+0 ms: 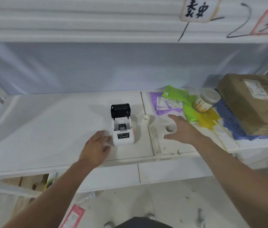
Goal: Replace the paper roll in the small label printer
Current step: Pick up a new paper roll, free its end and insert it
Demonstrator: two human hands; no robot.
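Note:
The small white label printer (123, 134) stands on the white shelf (47, 129), its black lid (120, 110) swung up and open, the paper bay showing. My left hand (95, 148) lies flat on the shelf just left of the printer, fingers apart, holding nothing. To the right, a white paper roll (169, 129) sits on the shelf with its hollow core facing up. My right hand (181, 129) curls around it, thumb at the near side and fingers over the far side. A second, smaller white roll (146, 121) stands between the printer and that hand.
At the right of the shelf lie purple (161, 104), green (179, 96) and yellow (209, 120) bags, a clear-lidded jar (206, 100) on its side and a brown cardboard parcel (253, 102) on blue padding. Another shelf with hand-written signs (199, 9) hangs overhead.

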